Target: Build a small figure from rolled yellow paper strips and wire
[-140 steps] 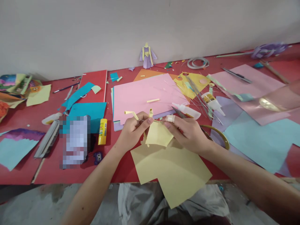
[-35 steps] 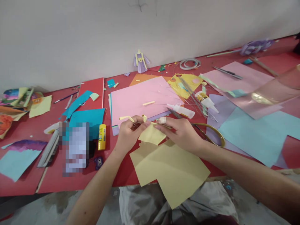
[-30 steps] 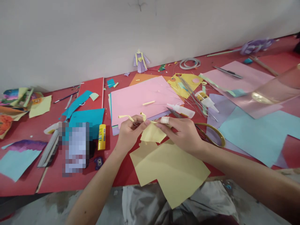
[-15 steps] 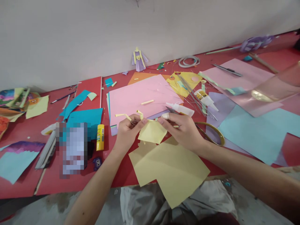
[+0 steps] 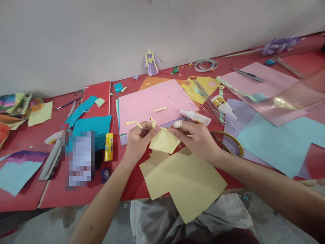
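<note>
A small piece of pale yellow paper [image 5: 164, 141] is stretched between my two hands, its top edge pinched at both ends. My left hand [image 5: 141, 137] grips the left end; thin yellow paper rolls [image 5: 133, 123] on what looks like wire stick out from its fingers. My right hand [image 5: 194, 135] pinches the right end and has a white wrap on one fingertip. Below them a larger yellow sheet [image 5: 184, 183] lies over the table's front edge. Scissors [image 5: 230, 139] with yellowish handles lie partly hidden under my right hand.
Pink sheets [image 5: 147, 101] with a loose yellow paper roll [image 5: 160, 109] lie ahead. Glue bottles [image 5: 223, 104], thin wires [image 5: 205, 93] and a craft knife [image 5: 247, 75] are to the right. A glue stick [image 5: 108, 146] stands left. A paper doll figure [image 5: 151, 62] leans against the wall.
My fingers have shifted slightly along the top edge of the small yellow paper, my right fingertips moving a little left. The view has tilted slightly; the rest lies as before.
</note>
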`<action>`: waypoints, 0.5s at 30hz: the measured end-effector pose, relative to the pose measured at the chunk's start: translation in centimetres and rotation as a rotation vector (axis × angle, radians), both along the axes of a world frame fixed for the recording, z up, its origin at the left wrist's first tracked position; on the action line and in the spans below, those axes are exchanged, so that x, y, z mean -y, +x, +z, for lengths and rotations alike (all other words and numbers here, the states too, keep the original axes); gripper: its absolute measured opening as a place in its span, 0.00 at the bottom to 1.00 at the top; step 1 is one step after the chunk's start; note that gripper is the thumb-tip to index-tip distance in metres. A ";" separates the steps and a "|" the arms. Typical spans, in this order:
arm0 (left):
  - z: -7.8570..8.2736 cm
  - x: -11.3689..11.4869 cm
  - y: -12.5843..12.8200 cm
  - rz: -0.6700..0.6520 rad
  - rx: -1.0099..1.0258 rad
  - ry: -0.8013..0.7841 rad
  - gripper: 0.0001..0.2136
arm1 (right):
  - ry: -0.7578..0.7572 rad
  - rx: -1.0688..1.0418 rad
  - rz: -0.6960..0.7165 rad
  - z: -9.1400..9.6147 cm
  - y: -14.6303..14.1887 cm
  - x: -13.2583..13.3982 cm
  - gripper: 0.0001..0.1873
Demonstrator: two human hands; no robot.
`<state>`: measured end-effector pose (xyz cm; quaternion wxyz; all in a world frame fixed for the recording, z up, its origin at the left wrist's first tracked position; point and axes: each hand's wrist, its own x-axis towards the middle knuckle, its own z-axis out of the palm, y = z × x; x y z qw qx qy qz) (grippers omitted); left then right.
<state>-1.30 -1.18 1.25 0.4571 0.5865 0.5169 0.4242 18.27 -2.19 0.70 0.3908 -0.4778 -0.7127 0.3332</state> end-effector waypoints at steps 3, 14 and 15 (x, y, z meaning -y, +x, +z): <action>0.0 0.0 0.0 -0.013 -0.014 0.015 0.14 | -0.023 -0.036 0.018 -0.1 0.0 0.0 0.12; -0.4 -0.1 -0.1 -0.125 -0.060 0.024 0.11 | -0.022 -0.042 0.042 0.0 -0.2 -0.1 0.11; -0.4 -0.1 -0.1 -0.134 -0.067 0.032 0.11 | -0.029 -0.041 0.046 0.0 -0.2 0.0 0.11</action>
